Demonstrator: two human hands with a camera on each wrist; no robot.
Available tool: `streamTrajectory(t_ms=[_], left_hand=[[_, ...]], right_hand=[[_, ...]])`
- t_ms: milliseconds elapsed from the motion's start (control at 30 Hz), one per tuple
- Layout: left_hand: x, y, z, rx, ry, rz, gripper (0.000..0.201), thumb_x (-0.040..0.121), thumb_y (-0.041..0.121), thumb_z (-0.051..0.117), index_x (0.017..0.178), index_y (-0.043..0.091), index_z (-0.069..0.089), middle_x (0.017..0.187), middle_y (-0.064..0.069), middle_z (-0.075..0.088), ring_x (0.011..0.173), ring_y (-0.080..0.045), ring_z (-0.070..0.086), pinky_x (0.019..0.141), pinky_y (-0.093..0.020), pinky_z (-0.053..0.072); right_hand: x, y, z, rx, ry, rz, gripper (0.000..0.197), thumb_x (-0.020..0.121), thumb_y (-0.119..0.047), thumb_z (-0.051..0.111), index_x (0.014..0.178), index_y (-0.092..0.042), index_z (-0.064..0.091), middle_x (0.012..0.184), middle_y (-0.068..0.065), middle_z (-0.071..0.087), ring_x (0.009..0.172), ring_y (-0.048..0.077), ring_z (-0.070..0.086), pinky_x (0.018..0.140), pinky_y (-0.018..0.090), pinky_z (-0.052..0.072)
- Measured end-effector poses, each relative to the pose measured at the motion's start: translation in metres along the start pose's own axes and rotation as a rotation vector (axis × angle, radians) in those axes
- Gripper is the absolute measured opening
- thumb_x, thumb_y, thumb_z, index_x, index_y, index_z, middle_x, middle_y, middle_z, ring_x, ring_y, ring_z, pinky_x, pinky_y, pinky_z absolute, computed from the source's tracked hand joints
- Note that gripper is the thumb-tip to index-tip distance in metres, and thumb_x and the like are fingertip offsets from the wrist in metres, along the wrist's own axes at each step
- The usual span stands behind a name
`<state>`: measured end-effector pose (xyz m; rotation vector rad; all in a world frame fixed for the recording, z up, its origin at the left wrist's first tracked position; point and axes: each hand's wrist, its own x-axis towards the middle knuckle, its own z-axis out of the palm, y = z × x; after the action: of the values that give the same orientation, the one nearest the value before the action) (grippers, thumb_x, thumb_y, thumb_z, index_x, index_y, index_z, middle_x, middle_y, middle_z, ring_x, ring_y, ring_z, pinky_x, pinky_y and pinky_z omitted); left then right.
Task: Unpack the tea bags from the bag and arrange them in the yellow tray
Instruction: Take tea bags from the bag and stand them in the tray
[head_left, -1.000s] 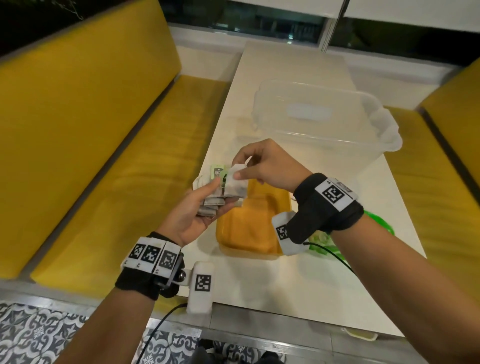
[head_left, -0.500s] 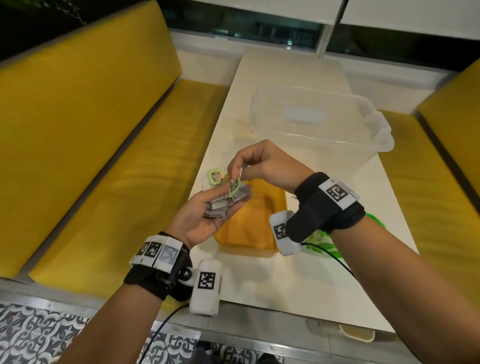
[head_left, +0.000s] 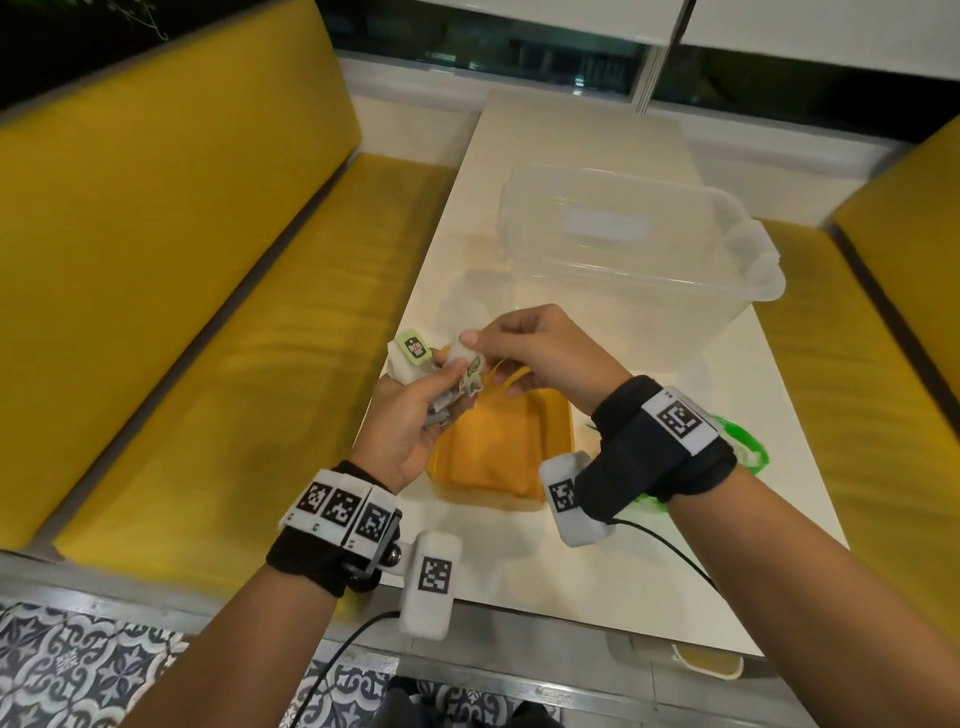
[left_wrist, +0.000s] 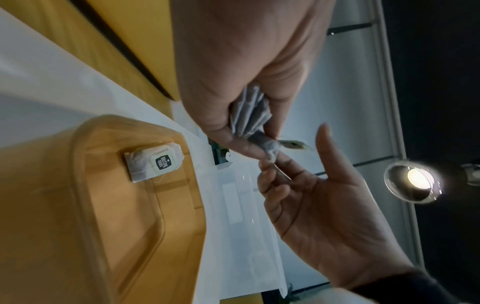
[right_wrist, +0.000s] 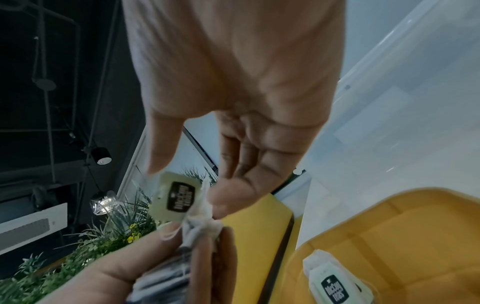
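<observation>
Table fills most of my head view, white, running away from me between yellow benches. A clear tub stands at its far half. Nearer lies the yellow tray; my wrists hide its near right corner. The green bag is mostly hidden behind my right wrist, so I can't tell its shape. One tea bag lies flat in the tray by the far rim, long axis roughly across the tray, label up. My left hand holds a fanned stack of tea bags, fingers curled round it, over the tray's far left corner. My right hand pinches the top bag between thumb and forefinger; the remaining fingers are loosely spread.
</observation>
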<state>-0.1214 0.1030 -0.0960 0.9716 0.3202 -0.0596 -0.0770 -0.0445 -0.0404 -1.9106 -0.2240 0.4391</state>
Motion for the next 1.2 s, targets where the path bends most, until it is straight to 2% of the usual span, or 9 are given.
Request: streamTrajectory(t_ms=[167,267,367,533,733,867,967,1067,1200], left_hand=[[0.003,-0.003,-0.003,0.045,0.014,0.051,0.009,0.088,0.007,0.065,0.086,0.015,0.061,0.082,-0.004,0.070,0.080,-0.019,0.071,0.064,-0.028,0.059],[0.003,0.002,-0.005,0.067,-0.030,0.045,0.011,0.090,0.006,0.062,0.084,0.015,0.061,0.084,-0.003,0.071,0.083,-0.020,0.072,0.068,-0.029,0.060],[0.002,0.006,-0.005,0.127,-0.041,0.051,0.017,0.091,0.003,0.061,0.080,0.017,0.059,0.074,0.001,0.071,0.071,-0.014,0.071,0.061,-0.024,0.059],[0.004,0.003,-0.009,0.206,0.059,0.115,0.019,0.088,0.000,0.065,0.080,0.015,0.058,0.071,0.004,0.072,0.072,-0.012,0.073,0.054,-0.022,0.055],[0.007,-0.003,-0.006,0.207,0.125,0.130,0.018,0.087,0.000,0.067,0.080,0.014,0.058,0.070,-0.002,0.072,0.064,-0.014,0.071,0.057,-0.026,0.058],[0.007,-0.001,-0.002,0.112,0.127,0.114,0.015,0.090,0.005,0.064,0.083,0.017,0.062,0.083,-0.004,0.071,0.073,-0.016,0.070,0.061,-0.025,0.058],[0.005,0.001,0.000,0.095,0.060,0.121,0.012,0.090,0.006,0.064,0.084,0.016,0.061,0.085,-0.004,0.074,0.073,-0.021,0.073,0.060,-0.025,0.057],[0.004,0.001,-0.002,0.098,0.065,0.134,0.020,0.086,-0.005,0.065,0.081,0.013,0.058,0.072,-0.002,0.073,0.066,-0.020,0.072,0.056,-0.026,0.056],[0.006,-0.002,-0.007,0.111,0.080,0.113,0.023,0.084,-0.009,0.066,0.078,0.013,0.062,0.072,-0.005,0.073,0.067,-0.022,0.071,0.058,-0.027,0.057]], right_hand=[[0.005,0.009,0.001,-0.022,0.008,-0.005,0.021,0.082,-0.004,0.074,0.095,0.011,0.066,0.066,0.007,0.058,0.051,0.004,0.057,0.051,0.017,0.052],[0.005,0.008,-0.004,-0.023,-0.003,-0.006,0.019,0.082,-0.006,0.074,0.095,0.007,0.070,0.071,0.008,0.062,0.054,0.006,0.059,0.053,0.018,0.053],[0.007,0.007,-0.006,-0.065,-0.012,-0.006,0.020,0.081,-0.010,0.075,0.096,0.003,0.071,0.071,0.006,0.065,0.054,0.005,0.060,0.052,0.017,0.052],[0.012,0.012,-0.003,0.024,0.137,-0.006,0.024,0.078,-0.006,0.077,0.096,0.007,0.067,0.069,0.013,0.066,0.047,0.007,0.061,0.050,0.017,0.053],[0.013,0.013,0.013,0.246,0.135,-0.003,0.017,0.089,0.001,0.063,0.102,0.013,0.067,0.095,0.020,0.067,0.069,0.020,0.072,0.062,0.020,0.058],[0.017,0.020,0.023,0.218,0.232,-0.008,0.010,0.085,0.000,0.069,0.092,0.008,0.068,0.082,0.014,0.070,0.070,0.028,0.073,0.065,0.030,0.061],[0.016,0.024,0.029,0.118,0.311,-0.023,0.009,0.083,-0.006,0.073,0.081,0.000,0.067,0.068,0.008,0.067,0.059,0.021,0.071,0.050,0.027,0.054],[0.019,0.027,0.031,-0.062,0.355,-0.059,0.017,0.077,-0.015,0.080,0.075,-0.005,0.066,0.064,0.008,0.064,0.057,0.023,0.067,0.048,0.027,0.048],[0.029,0.024,0.021,-0.240,0.276,-0.123,0.032,0.072,-0.017,0.083,0.098,-0.015,0.065,0.082,0.003,0.064,0.068,0.014,0.058,0.060,0.025,0.048]])
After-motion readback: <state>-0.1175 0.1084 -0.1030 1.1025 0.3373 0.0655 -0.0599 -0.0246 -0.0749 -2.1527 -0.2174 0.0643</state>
